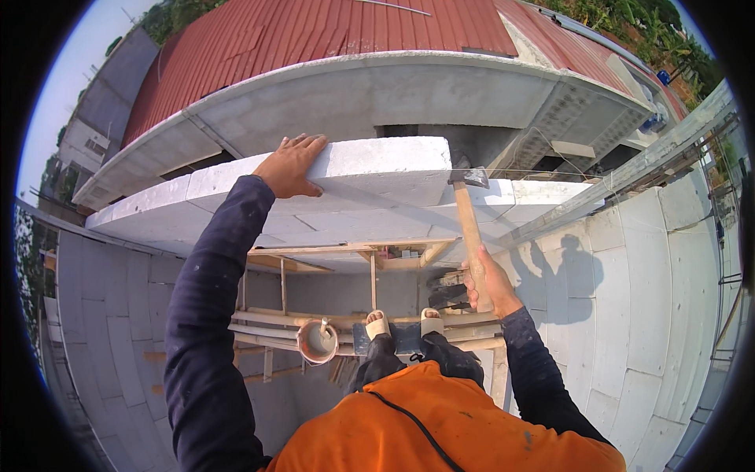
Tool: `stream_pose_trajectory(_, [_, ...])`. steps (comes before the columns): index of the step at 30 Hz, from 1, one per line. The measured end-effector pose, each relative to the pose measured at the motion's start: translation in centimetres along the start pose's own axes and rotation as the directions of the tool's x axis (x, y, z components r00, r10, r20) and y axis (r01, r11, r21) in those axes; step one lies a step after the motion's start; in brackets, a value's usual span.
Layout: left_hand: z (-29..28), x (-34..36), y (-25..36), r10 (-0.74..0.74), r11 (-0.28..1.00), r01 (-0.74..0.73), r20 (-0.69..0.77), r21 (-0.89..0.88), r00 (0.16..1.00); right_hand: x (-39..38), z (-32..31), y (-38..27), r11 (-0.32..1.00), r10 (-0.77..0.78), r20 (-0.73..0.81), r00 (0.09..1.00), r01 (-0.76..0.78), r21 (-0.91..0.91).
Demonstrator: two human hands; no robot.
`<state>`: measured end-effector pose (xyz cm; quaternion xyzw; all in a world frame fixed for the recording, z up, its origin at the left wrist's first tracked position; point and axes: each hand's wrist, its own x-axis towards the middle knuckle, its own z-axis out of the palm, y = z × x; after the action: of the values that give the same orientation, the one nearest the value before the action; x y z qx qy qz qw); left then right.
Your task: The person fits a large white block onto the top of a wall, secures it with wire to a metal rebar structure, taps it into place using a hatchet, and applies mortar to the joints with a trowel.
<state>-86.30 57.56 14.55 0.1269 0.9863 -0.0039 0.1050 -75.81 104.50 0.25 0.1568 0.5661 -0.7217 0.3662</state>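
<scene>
My left hand rests with spread fingers on the left part of a white block atop the white block wall. My right hand grips the wooden handle of a hammer, whose dark metal head is at the block's right end; whether they touch I cannot tell. A thin line stretches across the wall near the hammer head. Below my hands, my sandalled feet stand on narrow boards and poles, beside a bucket with grey material and a tool in it.
A wooden frame and boards sit below the wall. Block walls rise at both sides, with a long grey beam at the right. Beyond are a concrete eave and red metal roofs.
</scene>
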Motion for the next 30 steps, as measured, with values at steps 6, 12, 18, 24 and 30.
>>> stream_pose_trajectory(6, [1.1, -2.0, -3.4, -0.015, 0.997, 0.009, -0.081, -0.071, 0.997, -6.1, -3.5, 0.2, 0.951, -0.067, -0.238, 0.969, -0.01, -0.309])
stream_pose_trajectory(12, [2.3, -3.7, -11.3, -0.353, 0.903, 0.318, -0.078, -0.288, 0.932, -13.4, -0.5, -4.2, 0.643, -0.079, -0.083, 0.993, -0.013, -0.766])
stream_pose_trajectory(18, [2.6, -4.1, -12.1, -0.397, 0.885, 0.373, -0.032, -0.279, 0.917, -13.2, 10.7, -14.1, 0.426, -0.721, 0.185, 0.667, 0.638, -0.641])
stream_pose_trajectory(24, [4.2, -3.7, -12.7, -0.392, 0.898, 0.339, -0.161, -0.282, 0.906, -6.6, 16.7, -15.8, 0.243, -0.884, 0.21, 0.417, 0.795, -0.556])
stream_pose_trajectory(30, [4.1, -4.5, -13.2, -0.382, 0.896, 0.312, -0.193, -0.316, 0.904, -2.9, 18.7, -14.8, 0.075, -0.316, 0.215, 0.924, 0.25, -0.965])
